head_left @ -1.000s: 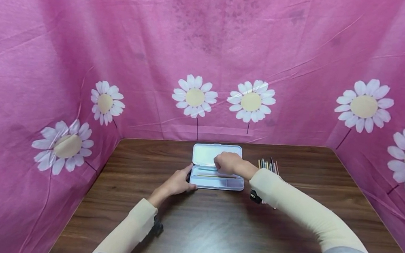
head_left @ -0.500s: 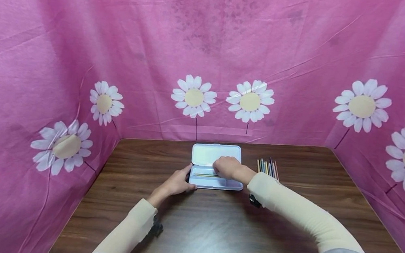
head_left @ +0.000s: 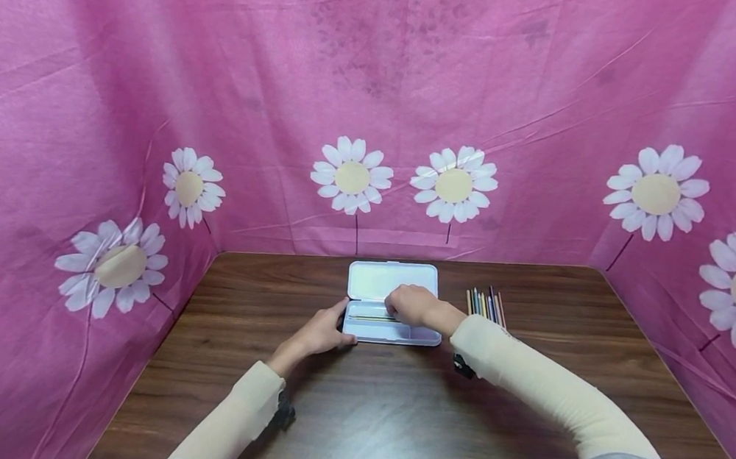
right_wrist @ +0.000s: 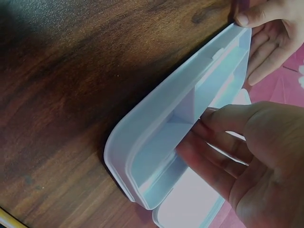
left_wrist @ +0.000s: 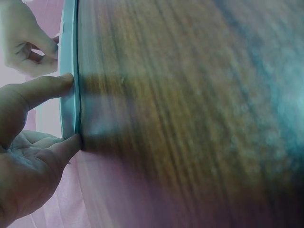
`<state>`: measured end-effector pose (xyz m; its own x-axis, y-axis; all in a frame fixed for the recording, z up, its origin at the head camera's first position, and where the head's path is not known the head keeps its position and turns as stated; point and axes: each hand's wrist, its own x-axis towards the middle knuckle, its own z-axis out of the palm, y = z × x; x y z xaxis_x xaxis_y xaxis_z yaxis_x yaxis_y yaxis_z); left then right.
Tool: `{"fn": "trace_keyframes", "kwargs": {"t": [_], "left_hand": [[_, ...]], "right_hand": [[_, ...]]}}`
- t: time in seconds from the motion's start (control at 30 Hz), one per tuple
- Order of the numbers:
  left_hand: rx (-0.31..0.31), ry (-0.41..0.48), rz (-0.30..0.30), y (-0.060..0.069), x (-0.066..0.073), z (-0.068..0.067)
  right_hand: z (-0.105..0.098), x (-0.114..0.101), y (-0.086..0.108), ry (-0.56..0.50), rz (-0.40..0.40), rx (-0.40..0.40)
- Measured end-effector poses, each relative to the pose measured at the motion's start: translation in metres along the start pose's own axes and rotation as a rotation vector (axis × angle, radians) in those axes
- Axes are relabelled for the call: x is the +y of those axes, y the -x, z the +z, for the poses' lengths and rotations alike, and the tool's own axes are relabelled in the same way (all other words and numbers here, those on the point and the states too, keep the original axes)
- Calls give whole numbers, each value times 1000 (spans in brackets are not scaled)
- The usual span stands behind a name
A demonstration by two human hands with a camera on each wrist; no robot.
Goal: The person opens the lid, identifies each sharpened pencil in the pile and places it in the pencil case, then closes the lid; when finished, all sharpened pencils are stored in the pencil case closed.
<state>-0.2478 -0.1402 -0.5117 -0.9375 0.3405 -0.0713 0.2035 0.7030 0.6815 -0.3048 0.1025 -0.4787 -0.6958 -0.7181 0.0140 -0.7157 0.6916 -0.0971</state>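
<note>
A white pencil case lies with its lid raised toward the back. At its left end my left hand grips the case, thumb on the front corner and fingers round the end, as the left wrist view also shows. Thin pencils lie lengthwise inside. My right hand reaches into the case from the right, thumb and fingers curled in beside the small divider. It pinches a pencil at its right part; the fingertips' contact is hidden.
Several coloured pencils lie on the dark wooden table, right of the case and partly behind the right sleeve. A pink cloth with printed daisies hangs behind the table and at both sides.
My right hand has moved slightly down into the case. The bluish pencil, earlier apart near the back, is now close to the yellow one or covered. My left hand keeps its hold.
</note>
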Motion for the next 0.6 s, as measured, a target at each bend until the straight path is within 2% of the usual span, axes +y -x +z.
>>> {"fn": "trace_keyframes", "kwargs": {"t": [0.3,0.43,0.6], "left_hand": [[-11,17,-5,-1,-1,1],[-12,26,-11,-1,-1,1],[-5,8,16,-1,-3,0]], "right_hand": [[-16,6,15,-73,22,45],[-30,15,30,-107,64,96],[-47,32,56,-143,146,146]]}}
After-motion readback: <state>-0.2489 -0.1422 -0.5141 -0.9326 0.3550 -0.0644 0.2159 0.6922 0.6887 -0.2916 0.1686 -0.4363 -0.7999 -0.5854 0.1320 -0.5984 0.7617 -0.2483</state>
